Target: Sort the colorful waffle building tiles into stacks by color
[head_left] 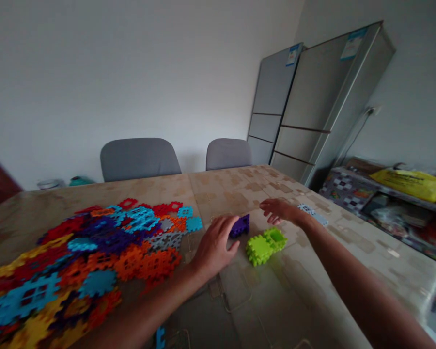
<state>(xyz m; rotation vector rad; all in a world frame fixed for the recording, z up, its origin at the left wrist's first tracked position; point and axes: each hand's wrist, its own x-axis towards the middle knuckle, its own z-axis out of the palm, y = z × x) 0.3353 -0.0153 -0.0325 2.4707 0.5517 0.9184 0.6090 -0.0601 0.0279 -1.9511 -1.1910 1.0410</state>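
Fingers of the left hand (216, 245): curved forward side by side, thumb apart, with an open gap between; the fingertips are at the purple toothed block, contact unclear.
Fingers of the right hand (278, 211): loosely extended and slightly bent, pointing leftward across the table, holding nothing visible.
Purple toothed block (241, 226): just beyond the left thumb, its left end partly hidden; the visible long axis runs left to right, rising slightly rightward in view.
Lime-green two-part block (265, 245): on the table between the forearms, nearer the wearer than the purple block; its long axis slants from near left to far right, the closed-topped part at the near end, the open-topped part at the far end.
Pale lattice piece (306, 209) and flat grey piece (320, 219): beyond the right wrist.
Multicoloured pile of interlocking pieces (105, 247): spread left of the left hand.
Patterned tablecloth (283, 300): beneath everything listed.
Grey chairs (140, 159): behind the table's far edge.
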